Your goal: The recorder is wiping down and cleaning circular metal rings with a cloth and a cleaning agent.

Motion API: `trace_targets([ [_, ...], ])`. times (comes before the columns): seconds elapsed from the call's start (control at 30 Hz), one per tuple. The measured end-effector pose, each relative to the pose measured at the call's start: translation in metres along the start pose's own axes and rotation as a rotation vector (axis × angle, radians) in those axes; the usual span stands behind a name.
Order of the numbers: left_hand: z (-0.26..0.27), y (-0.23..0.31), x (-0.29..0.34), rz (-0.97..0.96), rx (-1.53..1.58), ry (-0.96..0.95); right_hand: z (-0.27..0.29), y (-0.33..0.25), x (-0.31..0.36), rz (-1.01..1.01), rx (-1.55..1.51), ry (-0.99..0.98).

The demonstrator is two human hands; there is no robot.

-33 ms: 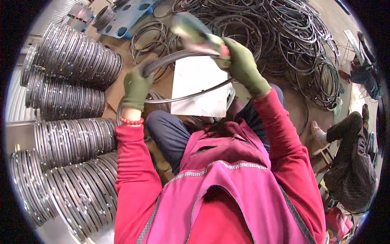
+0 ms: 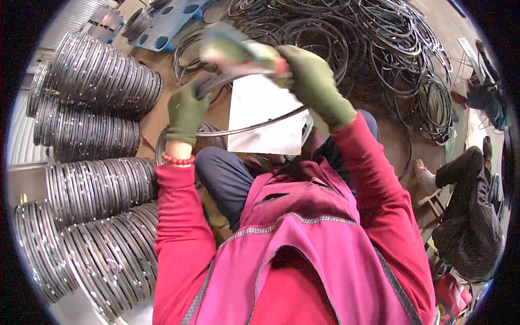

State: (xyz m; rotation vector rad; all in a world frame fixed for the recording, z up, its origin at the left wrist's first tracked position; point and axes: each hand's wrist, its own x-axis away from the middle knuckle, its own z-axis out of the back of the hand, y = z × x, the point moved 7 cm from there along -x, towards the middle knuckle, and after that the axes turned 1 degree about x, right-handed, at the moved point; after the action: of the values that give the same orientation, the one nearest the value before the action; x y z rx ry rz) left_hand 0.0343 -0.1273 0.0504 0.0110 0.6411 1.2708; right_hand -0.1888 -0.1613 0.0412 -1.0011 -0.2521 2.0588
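Both my hands wear green gloves. My left hand (image 2: 187, 112) grips the left side of a dark metal ring (image 2: 260, 125) held in front of me over my lap. My right hand (image 2: 311, 81) is raised above the ring and closed on a blurred tool (image 2: 235, 53) with a pale green and pink body. A white sheet (image 2: 265, 119) lies behind the ring, partly hidden by it. My red sleeves and pink vest fill the lower picture.
Rows of stacked grey metal rings (image 2: 97, 81) stand at my left, more (image 2: 103, 238) lower down. A tangled heap of loose dark rings (image 2: 379, 49) covers the floor ahead and right. A blue perforated plate (image 2: 173, 21) lies at top. Another person (image 2: 471, 216) sits at right.
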Motion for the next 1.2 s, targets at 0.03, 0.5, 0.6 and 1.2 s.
trace_targets([
  [0.03, -0.006, 0.001, -0.004, 0.035, -0.305, -0.068, -0.008, -0.03, -0.015, 0.087, 0.157, -0.078],
  [0.5, 0.001, -0.03, 0.004, 0.259, 0.079, -0.114, -0.013, 0.058, 0.037, -0.304, -0.088, 0.057],
  [0.6, -0.013, -0.011, 0.003, -0.056, -0.448, 0.014, -0.008, -0.039, -0.013, 0.136, 0.113, 0.018],
  [1.2, 0.005, -0.125, 0.034, 0.371, 0.519, 0.012, -0.02, 0.064, 0.04, -0.303, -0.985, 0.123],
])
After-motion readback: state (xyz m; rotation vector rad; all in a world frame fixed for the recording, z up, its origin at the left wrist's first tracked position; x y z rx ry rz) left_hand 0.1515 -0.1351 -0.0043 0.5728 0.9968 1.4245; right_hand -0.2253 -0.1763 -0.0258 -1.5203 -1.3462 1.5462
